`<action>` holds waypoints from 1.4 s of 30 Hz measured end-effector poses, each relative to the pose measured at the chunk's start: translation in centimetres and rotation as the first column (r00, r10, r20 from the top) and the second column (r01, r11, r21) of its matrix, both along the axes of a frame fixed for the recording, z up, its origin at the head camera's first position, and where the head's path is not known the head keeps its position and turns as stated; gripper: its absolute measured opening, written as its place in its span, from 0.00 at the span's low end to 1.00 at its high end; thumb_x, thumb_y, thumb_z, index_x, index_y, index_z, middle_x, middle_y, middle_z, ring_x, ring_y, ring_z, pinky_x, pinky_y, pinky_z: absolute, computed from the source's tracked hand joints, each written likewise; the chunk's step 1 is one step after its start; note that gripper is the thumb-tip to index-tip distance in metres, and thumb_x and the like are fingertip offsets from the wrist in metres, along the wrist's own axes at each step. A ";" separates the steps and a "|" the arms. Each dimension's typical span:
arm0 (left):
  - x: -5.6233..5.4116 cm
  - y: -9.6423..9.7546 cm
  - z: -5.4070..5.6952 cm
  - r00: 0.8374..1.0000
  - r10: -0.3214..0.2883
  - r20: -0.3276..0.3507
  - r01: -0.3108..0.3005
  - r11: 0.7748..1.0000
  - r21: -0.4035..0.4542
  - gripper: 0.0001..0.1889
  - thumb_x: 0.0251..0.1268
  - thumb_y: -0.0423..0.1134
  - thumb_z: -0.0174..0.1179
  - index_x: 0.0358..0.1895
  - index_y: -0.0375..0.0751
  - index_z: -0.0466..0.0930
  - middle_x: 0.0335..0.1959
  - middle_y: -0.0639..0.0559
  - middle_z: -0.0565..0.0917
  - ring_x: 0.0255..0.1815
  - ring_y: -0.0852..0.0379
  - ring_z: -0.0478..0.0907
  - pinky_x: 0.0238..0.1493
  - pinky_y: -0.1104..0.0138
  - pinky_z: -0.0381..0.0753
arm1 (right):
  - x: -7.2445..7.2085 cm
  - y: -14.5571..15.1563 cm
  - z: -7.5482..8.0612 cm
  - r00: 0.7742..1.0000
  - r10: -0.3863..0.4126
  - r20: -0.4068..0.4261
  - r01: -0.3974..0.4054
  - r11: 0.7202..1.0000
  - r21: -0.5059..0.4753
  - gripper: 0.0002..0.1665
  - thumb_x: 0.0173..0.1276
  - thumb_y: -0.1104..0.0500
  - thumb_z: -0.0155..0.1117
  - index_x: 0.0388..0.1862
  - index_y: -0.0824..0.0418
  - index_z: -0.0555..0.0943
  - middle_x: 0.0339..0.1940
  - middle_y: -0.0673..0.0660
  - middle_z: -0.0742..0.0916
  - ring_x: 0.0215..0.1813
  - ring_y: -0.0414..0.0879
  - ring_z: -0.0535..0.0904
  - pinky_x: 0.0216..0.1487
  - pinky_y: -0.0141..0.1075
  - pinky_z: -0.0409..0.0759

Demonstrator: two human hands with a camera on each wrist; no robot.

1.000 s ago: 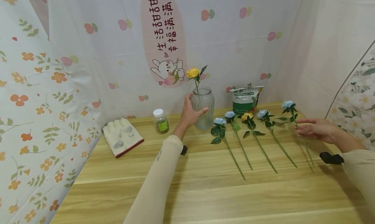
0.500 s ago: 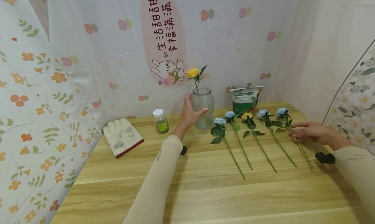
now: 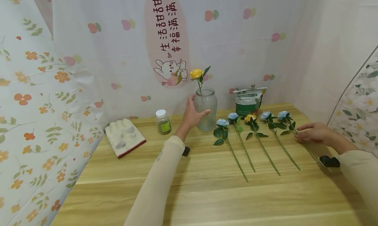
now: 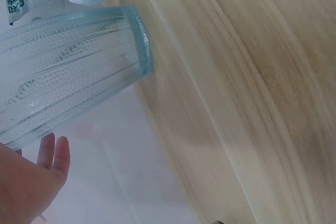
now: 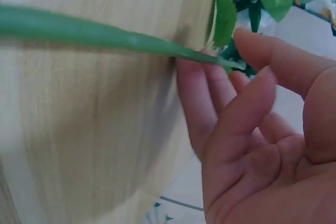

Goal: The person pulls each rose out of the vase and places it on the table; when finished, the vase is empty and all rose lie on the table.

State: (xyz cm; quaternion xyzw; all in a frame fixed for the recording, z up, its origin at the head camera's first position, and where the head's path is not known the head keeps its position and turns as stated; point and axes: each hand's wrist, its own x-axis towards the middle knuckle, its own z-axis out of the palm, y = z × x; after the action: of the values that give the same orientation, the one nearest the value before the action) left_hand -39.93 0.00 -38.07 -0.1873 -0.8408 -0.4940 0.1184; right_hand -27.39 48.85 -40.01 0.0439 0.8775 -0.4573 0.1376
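In the head view my left hand (image 3: 193, 116) holds the clear ribbed glass vase (image 3: 206, 114), thumb across its front and the other fingers at its far left side. A yellow rose (image 3: 196, 74) stands in the vase and leans left. At the right, my right hand (image 3: 317, 134) is beside the outermost blue rose (image 3: 283, 114), which lies on the table. In the right wrist view, its green stem (image 5: 105, 35) runs up to my loosely bent fingers (image 5: 195, 103); thumb and fingers stand apart, not pinching it. Part of that stem is hidden behind the hand in the head view.
Several other roses lie side by side on the wooden table (image 3: 206, 193), among them a blue rose (image 3: 222, 123) and a yellow rose (image 3: 250, 118). A green-white bag (image 3: 251, 101) stands behind them. Further left are a lidded jar (image 3: 163, 122) and a white glove (image 3: 125, 137).
The outermost blue rose has come down and left, close to its neighbour. My right hand went left with it, then drew slightly right, its fingers loosening. My left hand stays at the vase.
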 end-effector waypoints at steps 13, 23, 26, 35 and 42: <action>0.1 0.6 1.0 1.000 0.027 0.006 -0.027 1.000 0.004 0.52 0.57 0.59 0.70 0.78 0.45 0.49 0.76 0.44 0.58 0.76 0.47 0.57 0.72 0.52 0.62 | 0.0 -1.7 1.6 0.999 -0.035 -0.010 0.037 0.989 0.144 0.43 0.70 0.52 0.63 0.70 0.80 0.59 0.42 0.65 0.82 0.28 0.46 0.82 0.32 0.42 0.84; 0.0 0.9 1.2 0.999 0.037 -0.006 -0.037 0.999 0.014 0.52 0.57 0.59 0.70 0.77 0.42 0.50 0.76 0.45 0.59 0.76 0.48 0.57 0.72 0.53 0.61 | -0.3 -5.2 3.8 0.995 0.012 -0.097 0.011 0.973 0.230 0.50 0.70 0.47 0.62 0.74 0.78 0.52 0.68 0.84 0.63 0.62 0.75 0.69 0.47 0.51 0.83; 0.0 0.9 1.2 0.999 0.041 -0.013 -0.041 0.999 -0.002 0.51 0.57 0.59 0.70 0.77 0.42 0.50 0.76 0.44 0.60 0.76 0.47 0.57 0.72 0.53 0.61 | -0.4 -6.8 4.4 0.991 0.017 -0.135 0.011 0.979 0.206 0.48 0.71 0.45 0.62 0.74 0.76 0.55 0.68 0.82 0.65 0.61 0.72 0.72 0.44 0.48 0.84; -0.2 0.9 1.4 0.998 0.066 -0.010 -0.067 0.994 -0.085 0.53 0.55 0.62 0.70 0.77 0.45 0.48 0.76 0.44 0.60 0.74 0.43 0.60 0.70 0.46 0.63 | -0.3 -13.2 7.0 0.983 0.003 -0.185 0.020 0.993 0.119 0.41 0.73 0.47 0.61 0.74 0.70 0.61 0.69 0.76 0.71 0.59 0.63 0.78 0.42 0.41 0.83; -0.3 0.8 1.4 0.994 0.093 -0.055 -0.101 0.983 -0.150 0.53 0.55 0.63 0.69 0.77 0.44 0.50 0.75 0.44 0.63 0.73 0.43 0.62 0.68 0.42 0.62 | -0.6 -18.1 7.8 0.956 -0.064 -0.285 0.060 0.998 -0.023 0.35 0.76 0.53 0.58 0.74 0.68 0.63 0.71 0.72 0.70 0.63 0.66 0.73 0.52 0.52 0.81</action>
State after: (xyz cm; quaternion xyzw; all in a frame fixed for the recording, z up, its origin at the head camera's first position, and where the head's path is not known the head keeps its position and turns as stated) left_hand -40.24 0.75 -36.65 -0.1663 -0.8813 -0.4170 0.1476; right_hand -27.97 30.73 -32.18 0.0041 0.8832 -0.4690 -0.0049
